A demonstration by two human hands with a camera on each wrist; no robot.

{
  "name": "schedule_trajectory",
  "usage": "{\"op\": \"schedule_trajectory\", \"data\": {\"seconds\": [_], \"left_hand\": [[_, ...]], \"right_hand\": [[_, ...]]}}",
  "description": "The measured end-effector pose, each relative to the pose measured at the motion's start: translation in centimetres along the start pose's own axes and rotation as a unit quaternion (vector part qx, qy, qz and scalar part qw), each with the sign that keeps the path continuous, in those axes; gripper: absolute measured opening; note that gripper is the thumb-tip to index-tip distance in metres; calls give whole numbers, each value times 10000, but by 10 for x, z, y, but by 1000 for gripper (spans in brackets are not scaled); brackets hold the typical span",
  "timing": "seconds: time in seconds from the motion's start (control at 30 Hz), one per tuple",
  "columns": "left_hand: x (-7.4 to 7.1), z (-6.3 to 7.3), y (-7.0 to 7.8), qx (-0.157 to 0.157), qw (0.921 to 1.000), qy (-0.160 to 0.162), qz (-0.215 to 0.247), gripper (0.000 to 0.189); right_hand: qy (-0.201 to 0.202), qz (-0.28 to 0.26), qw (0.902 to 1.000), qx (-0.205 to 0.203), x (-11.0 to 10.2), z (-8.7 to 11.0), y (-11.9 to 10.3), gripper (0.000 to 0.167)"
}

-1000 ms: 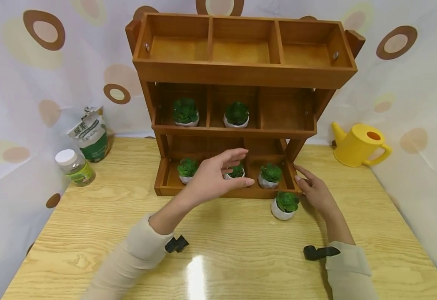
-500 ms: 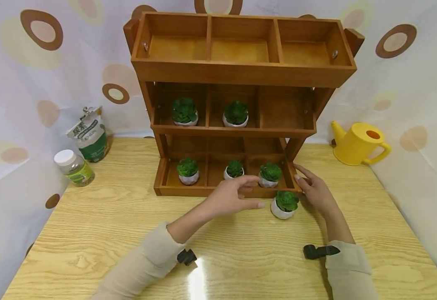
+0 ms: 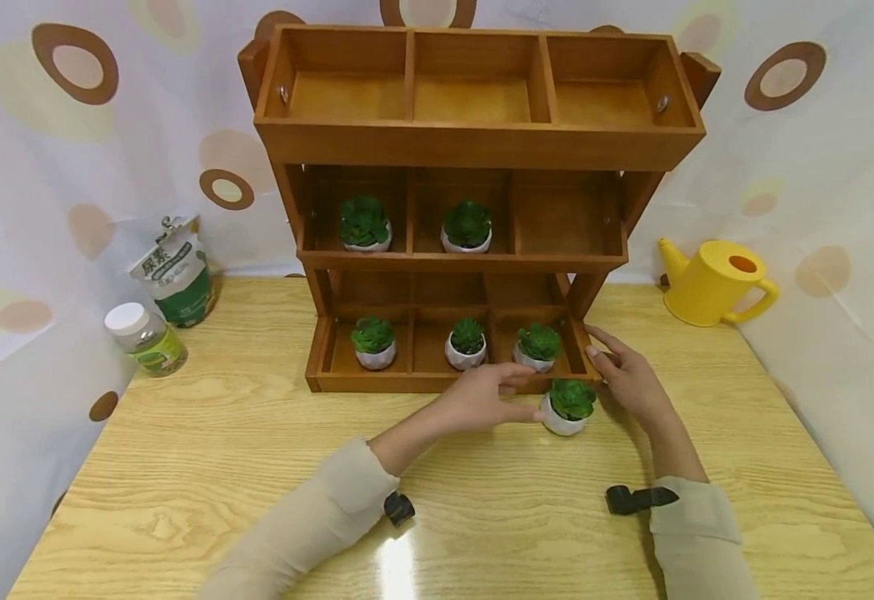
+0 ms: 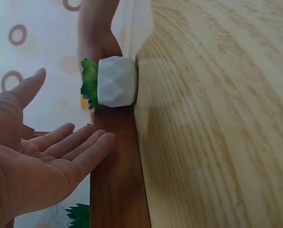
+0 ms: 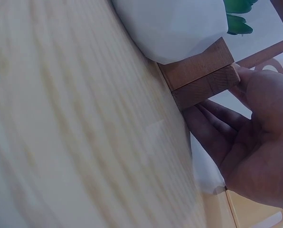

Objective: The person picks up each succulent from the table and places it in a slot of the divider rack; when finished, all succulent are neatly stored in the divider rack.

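A potted succulent (image 3: pixel 566 410) in a white faceted pot stands on the table just before the right front corner of a brown wooden shelf (image 3: pixel 429 383). Beside it, my left hand (image 3: pixel 476 400) is spread with thumb and fingers apart, holding nothing; the left wrist view shows a gap between the fingertips and the white pot (image 4: pixel 117 81). My right hand (image 3: pixel 627 379) holds the shelf's lower right corner. In the right wrist view its thumb lies on the wooden end (image 5: pixel 205 80) and its fingers against the outer side.
Potted succulents stand in all three bottom compartments, including the middle succulent (image 3: pixel 466 343). Another two, one being the left succulent (image 3: pixel 365 223), sit in the middle tier. A yellow watering can (image 3: pixel 714 283) is at right; a green-white pouch (image 3: pixel 177 275) and white-capped jar (image 3: pixel 146 337) at left.
My left hand has come down from in front of the bottom tier and moved right, close to the potted succulent on the table. The right hand stays at the shelf corner.
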State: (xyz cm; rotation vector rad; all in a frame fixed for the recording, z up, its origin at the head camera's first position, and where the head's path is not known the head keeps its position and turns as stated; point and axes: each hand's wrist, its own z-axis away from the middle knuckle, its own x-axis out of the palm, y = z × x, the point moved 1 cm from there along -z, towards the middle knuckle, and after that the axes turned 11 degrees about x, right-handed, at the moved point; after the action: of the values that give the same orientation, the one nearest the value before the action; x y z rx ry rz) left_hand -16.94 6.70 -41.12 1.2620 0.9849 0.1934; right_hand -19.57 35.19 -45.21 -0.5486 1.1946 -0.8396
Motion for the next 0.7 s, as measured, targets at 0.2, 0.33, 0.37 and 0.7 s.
{"op": "schedule_trajectory", "data": {"seconds": [0.2, 0.33, 0.37, 0.7], "left_hand": [[8, -15, 0, -2, 9991, -240, -350, 70], [13, -22, 6, -47, 9975, -385, -583, 73], [14, -23, 7, -43, 9969, -410, -671, 73], [23, -31, 11, 90, 9955, -346, -882, 72]], "right_hand": [[1, 38, 10000, 56, 0, 1, -1, 62], [57, 44, 10000, 40, 0, 2, -1, 61], [41, 30, 10000, 0, 1, 2, -2, 61], [-3, -66, 10000, -71, -1, 2, -1, 59]]}}
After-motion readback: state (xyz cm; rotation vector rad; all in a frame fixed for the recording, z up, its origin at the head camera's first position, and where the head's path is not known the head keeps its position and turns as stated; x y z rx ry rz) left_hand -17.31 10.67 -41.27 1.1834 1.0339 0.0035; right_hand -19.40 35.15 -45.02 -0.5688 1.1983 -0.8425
